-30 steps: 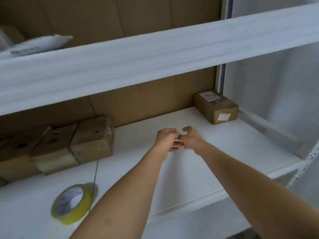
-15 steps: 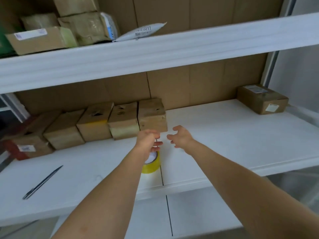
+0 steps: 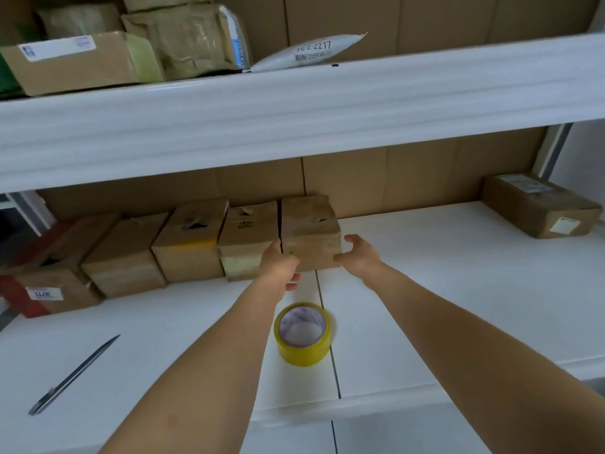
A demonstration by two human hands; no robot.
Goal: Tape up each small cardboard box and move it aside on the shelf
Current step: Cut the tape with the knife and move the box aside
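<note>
While I watch from the head camera, nearest to me on the white shelf (image 3: 442, 290) I count one roll of yellow tape (image 3: 302, 334), lying flat, and one pen (image 3: 73, 375) far to the left. Beyond the tape, my left hand (image 3: 281, 268) touches the front left corner of the rightmost small box (image 3: 309, 231), fingers curled. My right hand (image 3: 358, 253) holds its right corner, fingers spread. Five boxes stand in that row. One more labelled box (image 3: 538, 206) sits well apart at right.
</note>
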